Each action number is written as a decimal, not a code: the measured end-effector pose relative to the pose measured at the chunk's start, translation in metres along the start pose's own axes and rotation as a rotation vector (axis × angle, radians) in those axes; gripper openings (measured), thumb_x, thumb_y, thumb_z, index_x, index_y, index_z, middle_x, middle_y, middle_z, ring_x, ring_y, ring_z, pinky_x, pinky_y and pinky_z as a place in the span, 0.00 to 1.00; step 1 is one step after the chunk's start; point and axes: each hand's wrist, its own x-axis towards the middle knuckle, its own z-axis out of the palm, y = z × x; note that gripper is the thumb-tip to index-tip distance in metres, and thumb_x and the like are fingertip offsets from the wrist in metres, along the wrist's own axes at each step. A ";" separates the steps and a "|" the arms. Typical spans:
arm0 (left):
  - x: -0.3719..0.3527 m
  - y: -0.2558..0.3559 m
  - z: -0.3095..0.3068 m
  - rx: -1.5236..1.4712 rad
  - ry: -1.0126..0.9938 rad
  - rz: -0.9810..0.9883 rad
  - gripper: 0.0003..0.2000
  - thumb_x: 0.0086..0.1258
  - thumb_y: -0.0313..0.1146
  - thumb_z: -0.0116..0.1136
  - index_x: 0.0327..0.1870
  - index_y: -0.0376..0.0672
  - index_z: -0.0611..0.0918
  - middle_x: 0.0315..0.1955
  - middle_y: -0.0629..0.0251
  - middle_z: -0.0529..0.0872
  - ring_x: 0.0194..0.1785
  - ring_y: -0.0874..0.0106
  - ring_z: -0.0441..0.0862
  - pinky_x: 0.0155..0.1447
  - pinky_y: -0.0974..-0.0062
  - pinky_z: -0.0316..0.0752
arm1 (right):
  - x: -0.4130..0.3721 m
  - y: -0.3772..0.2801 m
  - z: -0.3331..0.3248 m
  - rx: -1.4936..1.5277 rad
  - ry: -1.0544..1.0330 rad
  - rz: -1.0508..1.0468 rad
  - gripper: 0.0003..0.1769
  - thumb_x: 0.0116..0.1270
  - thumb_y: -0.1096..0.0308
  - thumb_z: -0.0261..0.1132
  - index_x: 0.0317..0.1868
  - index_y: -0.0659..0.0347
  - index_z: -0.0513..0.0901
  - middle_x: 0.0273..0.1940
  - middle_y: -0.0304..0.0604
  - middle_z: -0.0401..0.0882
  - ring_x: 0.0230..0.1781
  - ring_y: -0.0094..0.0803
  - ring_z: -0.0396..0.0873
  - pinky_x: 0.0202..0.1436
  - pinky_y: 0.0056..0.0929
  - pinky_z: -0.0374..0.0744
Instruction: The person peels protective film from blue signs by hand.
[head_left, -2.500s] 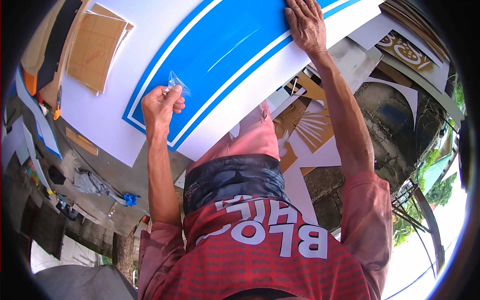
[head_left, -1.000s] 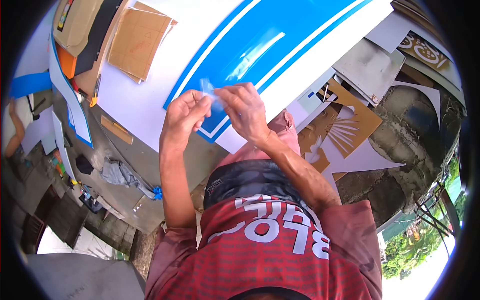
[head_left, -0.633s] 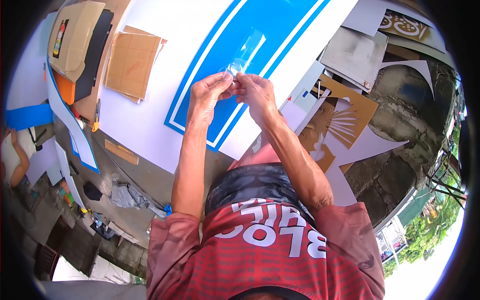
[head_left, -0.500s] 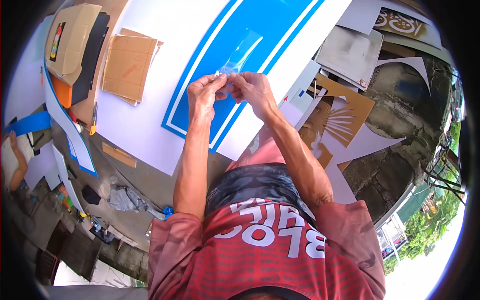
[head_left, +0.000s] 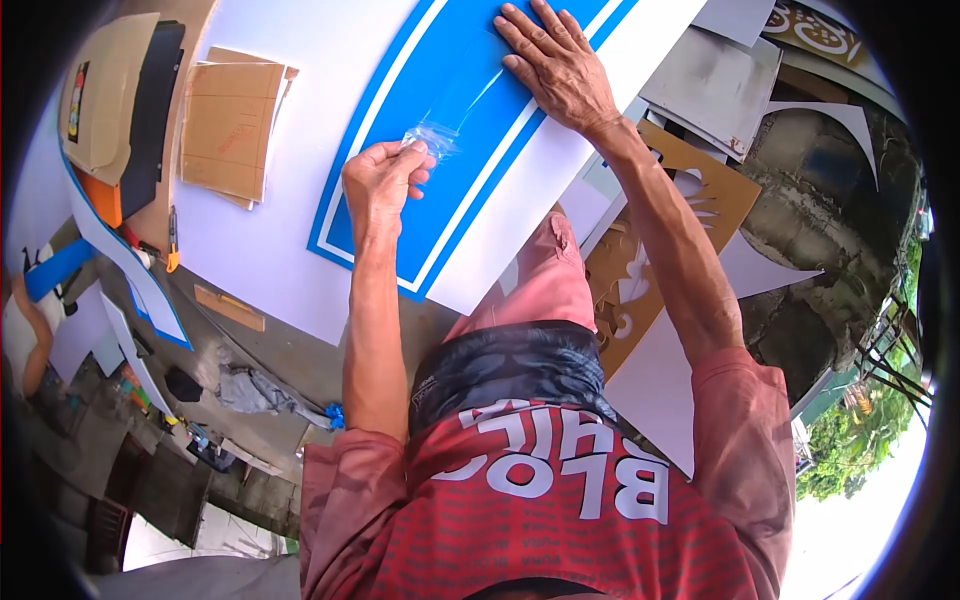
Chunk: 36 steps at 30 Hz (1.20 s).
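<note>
My left hand (head_left: 385, 182) pinches the crumpled end of a clear plastic film (head_left: 430, 140) between thumb and fingers. From there the film seems to stretch over the blue panel (head_left: 425, 225) toward my other hand; its exact outline is hard to make out. The panel has a white line inside its border. Palm down on the blue surface farther up, my right hand (head_left: 562, 75) lies with fingers spread. Beneath the panel is a large white sheet (head_left: 260, 265).
Brown cardboard pieces (head_left: 228, 130) lie at the left, near a yellow-orange cutter knife (head_left: 173, 240). Brown stencil sheets (head_left: 690, 210) and white offcuts (head_left: 765, 270) lie at the right. Another person's arm (head_left: 35, 340) shows at the far left beside a blue strip (head_left: 60, 268).
My right hand has let go of the film, moved up and right, and now lies flat on the panel. My left hand has shifted slightly left, still pinching the film.
</note>
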 end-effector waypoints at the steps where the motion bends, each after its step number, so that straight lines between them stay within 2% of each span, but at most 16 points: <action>1: -0.001 0.002 -0.001 0.026 0.010 -0.007 0.10 0.66 0.32 0.71 0.40 0.33 0.89 0.28 0.57 0.92 0.26 0.74 0.88 0.24 0.79 0.79 | 0.000 0.000 -0.001 0.011 -0.010 0.000 0.29 0.84 0.51 0.45 0.76 0.57 0.68 0.79 0.46 0.62 0.82 0.52 0.52 0.85 0.53 0.47; 7: -0.004 0.000 -0.004 0.138 0.032 -0.049 0.11 0.68 0.34 0.70 0.41 0.34 0.89 0.29 0.57 0.92 0.27 0.74 0.90 0.25 0.81 0.80 | -0.005 0.004 0.002 0.013 -0.048 -0.004 0.31 0.84 0.44 0.39 0.78 0.48 0.68 0.81 0.43 0.58 0.84 0.50 0.46 0.86 0.54 0.41; 17: -0.010 -0.013 -0.022 0.144 0.041 -0.077 0.11 0.68 0.34 0.70 0.43 0.34 0.89 0.30 0.56 0.92 0.27 0.74 0.90 0.25 0.80 0.81 | -0.003 0.000 -0.002 0.006 -0.096 0.053 0.34 0.84 0.42 0.35 0.79 0.50 0.67 0.82 0.41 0.56 0.85 0.46 0.45 0.87 0.49 0.39; 23: -0.018 -0.017 -0.027 0.129 0.039 -0.092 0.12 0.68 0.34 0.70 0.43 0.33 0.89 0.30 0.56 0.92 0.27 0.74 0.89 0.25 0.80 0.81 | -0.002 -0.002 -0.001 -0.030 -0.109 0.058 0.34 0.84 0.42 0.35 0.79 0.50 0.66 0.82 0.41 0.56 0.85 0.46 0.45 0.87 0.49 0.39; 36: -0.032 -0.034 -0.039 0.116 0.065 -0.105 0.11 0.68 0.33 0.71 0.43 0.32 0.88 0.30 0.56 0.92 0.26 0.75 0.89 0.25 0.80 0.80 | -0.003 -0.001 0.001 -0.035 -0.012 0.005 0.29 0.85 0.49 0.41 0.77 0.51 0.69 0.80 0.44 0.61 0.83 0.49 0.51 0.85 0.52 0.46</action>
